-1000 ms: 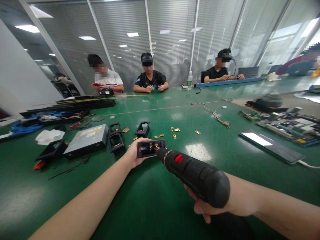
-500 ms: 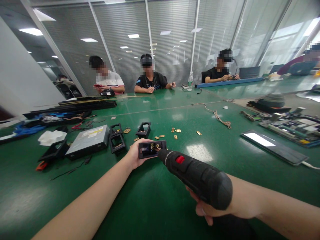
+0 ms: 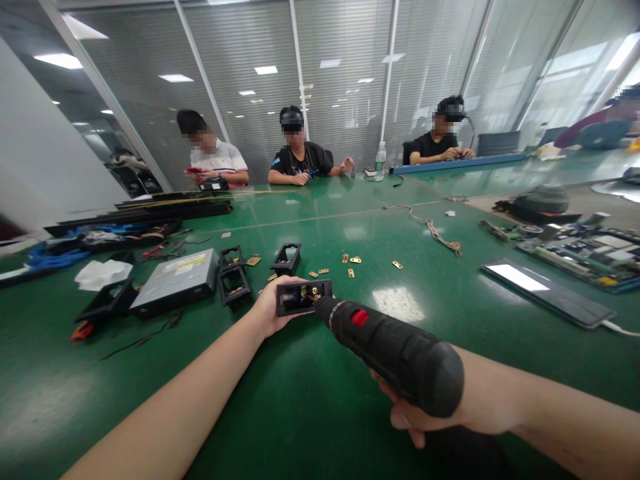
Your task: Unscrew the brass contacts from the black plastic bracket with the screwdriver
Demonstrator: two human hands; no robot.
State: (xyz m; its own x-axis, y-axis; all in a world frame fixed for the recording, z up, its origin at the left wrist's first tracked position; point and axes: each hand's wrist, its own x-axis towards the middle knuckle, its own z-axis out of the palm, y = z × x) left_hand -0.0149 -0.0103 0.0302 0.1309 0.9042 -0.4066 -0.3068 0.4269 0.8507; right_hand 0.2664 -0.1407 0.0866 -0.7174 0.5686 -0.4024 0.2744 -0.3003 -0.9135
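Note:
My left hand [image 3: 271, 310] is closed around a black rectangular housing [image 3: 286, 301], with its open side turned toward me. Brass-coloured parts [image 3: 311, 291] show inside it. A black cordless screwdriver [image 3: 390, 350] with a red switch is in my right hand [image 3: 407, 413], whose fingers wrap the handle beneath the body. The tool's nose reaches the right end of the housing; whether its tip touches a screw is hidden. Beyond my left hand stand similar black housings [image 3: 234, 287], and small brass plates [image 3: 351, 273] lie scattered on the green table [image 3: 320, 400].
A metal disc drive [image 3: 175, 283] lies at the left, near blue cables [image 3: 57, 256]. On the right are a phone [image 3: 550, 293] with a white cable and a circuit board [image 3: 585, 253]. A beige cord [image 3: 443, 239] lies further back. Several people sit across the table.
My hands, the housing and the screwdriver stay almost in the same place. Across the table, the middle person's raised hand has shifted slightly and opened.

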